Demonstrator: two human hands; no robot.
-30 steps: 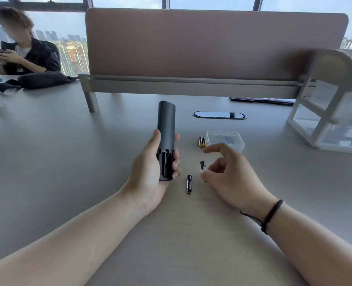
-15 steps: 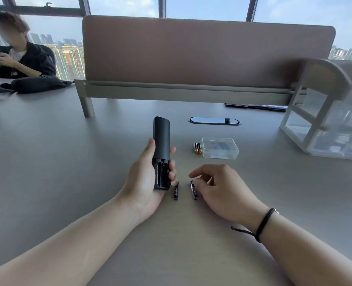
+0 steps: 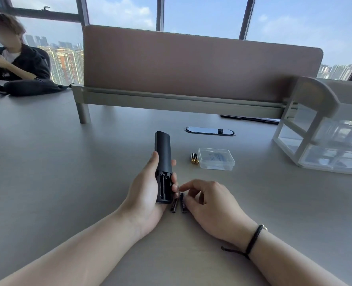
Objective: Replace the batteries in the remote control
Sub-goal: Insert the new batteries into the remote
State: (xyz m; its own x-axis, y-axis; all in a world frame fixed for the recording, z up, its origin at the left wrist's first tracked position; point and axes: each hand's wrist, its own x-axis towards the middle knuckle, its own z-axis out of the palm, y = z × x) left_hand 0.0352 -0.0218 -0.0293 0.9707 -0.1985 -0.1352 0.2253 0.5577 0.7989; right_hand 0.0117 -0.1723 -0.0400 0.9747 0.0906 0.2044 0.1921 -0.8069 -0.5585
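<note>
Grey worktop (image 3: pixel 47 182), window behind. Remote (image 3: pixel 163 162) clamped in left hand (image 3: pixel 144 195), bay open, empty. Right hand (image 3: pixel 210 201) fingers (image 3: pixel 188 201) loosely apart at dark batteries (image 3: pixel 179 204). Risk: mix-up with gold-tipped pair (image 3: pixel 194 158); reversed polarity.

The counter (image 3: pixel 57 172) lies bare along its left side and near edge, open to a reaching hand. Toward the far edge a partition screen (image 3: pixel 191 65) blocks passage, and a white drawer unit (image 3: pixel 323 141) fills the far right corner. Mid-counter, a clear plastic box (image 3: pixel 216 161) and two gold-tipped batteries (image 3: pixel 194 158) sit just beside each other, with open counter around them.
</note>
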